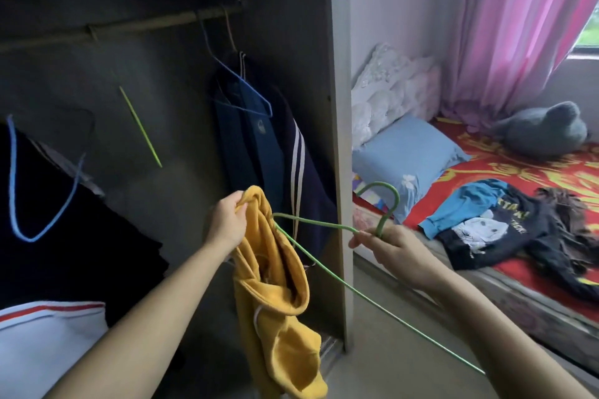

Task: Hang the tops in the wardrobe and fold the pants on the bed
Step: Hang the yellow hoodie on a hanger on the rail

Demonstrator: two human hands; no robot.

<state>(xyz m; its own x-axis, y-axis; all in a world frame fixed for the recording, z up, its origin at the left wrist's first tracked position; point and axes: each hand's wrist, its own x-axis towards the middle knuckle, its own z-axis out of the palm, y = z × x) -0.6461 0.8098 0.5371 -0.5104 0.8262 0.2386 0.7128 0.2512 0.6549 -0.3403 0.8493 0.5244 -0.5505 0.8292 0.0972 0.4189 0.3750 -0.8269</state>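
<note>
Yellow top (275, 272) — under left hand (227, 223)

Forearms reach forward, left grip (227, 220) clenching yellow top (278, 295), right grip (392, 249) pinching green hanger (396, 196)

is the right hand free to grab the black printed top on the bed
Probably not: the right hand grips the green hanger, its end inside the yellow top the left hand holds. Nothing blocks the black printed top.

wardrobe (340, 139) left | bed (534, 308) right | clothes (492, 230) on bed
</note>
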